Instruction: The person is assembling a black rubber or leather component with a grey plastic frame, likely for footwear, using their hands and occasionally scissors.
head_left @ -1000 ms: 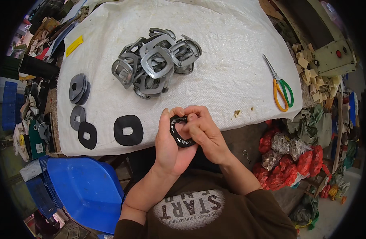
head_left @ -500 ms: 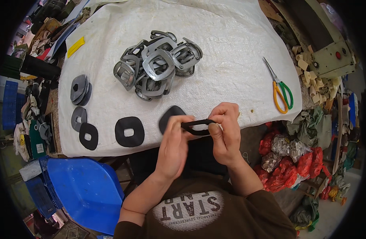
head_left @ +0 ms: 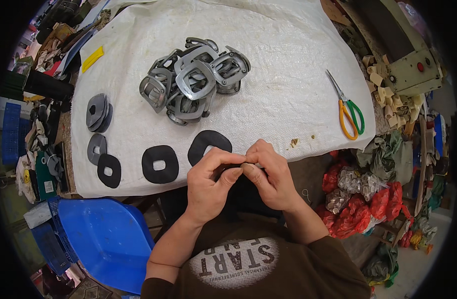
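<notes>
My left hand and my right hand meet over the front edge of the table, thumbs and fingertips pinched together. Between them is a black ring-shaped piece, mostly covered by the fingers. Just beyond my left hand lies a black rounded-square pad with a hole in it, partly hidden. A second black pad lies flat to its left. Farther left, a smaller black pad overlaps a grey pad. Behind these sits a stack of grey pads.
A pile of silver metal frames occupies the middle of the white sheet. Scissors with one orange and one green handle lie right. A blue tub stands at lower left; red bags are at lower right.
My hands have come closer together, and the black ring's opening, visible before, is now covered by my fingers. My left hand has shifted down, uncovering more of the black pad behind it.
</notes>
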Motion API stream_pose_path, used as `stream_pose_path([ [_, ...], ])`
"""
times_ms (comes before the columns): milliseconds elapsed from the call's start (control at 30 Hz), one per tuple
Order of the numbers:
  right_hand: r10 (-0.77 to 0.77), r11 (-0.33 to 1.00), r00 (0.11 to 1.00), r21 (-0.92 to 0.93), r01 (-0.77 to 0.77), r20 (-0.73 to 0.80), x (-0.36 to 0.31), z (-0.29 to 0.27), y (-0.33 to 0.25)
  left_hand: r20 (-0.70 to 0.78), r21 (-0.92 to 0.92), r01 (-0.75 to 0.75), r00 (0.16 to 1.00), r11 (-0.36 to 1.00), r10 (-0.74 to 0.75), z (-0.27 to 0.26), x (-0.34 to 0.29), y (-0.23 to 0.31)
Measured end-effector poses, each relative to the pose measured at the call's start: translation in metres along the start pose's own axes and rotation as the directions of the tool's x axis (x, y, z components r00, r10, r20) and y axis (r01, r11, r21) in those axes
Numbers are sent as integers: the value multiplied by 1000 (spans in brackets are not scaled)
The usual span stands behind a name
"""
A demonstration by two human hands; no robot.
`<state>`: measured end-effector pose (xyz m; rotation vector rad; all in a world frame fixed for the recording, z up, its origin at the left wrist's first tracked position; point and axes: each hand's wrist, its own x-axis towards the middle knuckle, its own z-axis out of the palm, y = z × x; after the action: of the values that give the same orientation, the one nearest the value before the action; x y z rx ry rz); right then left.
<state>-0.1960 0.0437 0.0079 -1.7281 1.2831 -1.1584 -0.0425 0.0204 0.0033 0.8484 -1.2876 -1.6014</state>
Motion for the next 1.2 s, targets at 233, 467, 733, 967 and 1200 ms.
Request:
stream_pose_path([
  [233,19,984,998,181,-6,-68,2,6,-7,-117,42,-40,992,998,44,-6,-3,-6],
  [467,-81,996,992,-42,78,-96,-5,12,-8,-216,-132,-74,975,988,44,-5,-4,-10],
  [733,-71,997,981,-3,72,-181,-3,16,-13,-261,-239,-59,965,969,-6,7,-10,-5],
  [967,-26,999,971,35,35,-240,4,25,-8,-279,-325,3,955,946,-99,-1,-7,-8],
  [1200,161,987,978,30,-158,-129,-3,19,-4,-273,-513,121,916,850,-295,0,-7,-11],
])
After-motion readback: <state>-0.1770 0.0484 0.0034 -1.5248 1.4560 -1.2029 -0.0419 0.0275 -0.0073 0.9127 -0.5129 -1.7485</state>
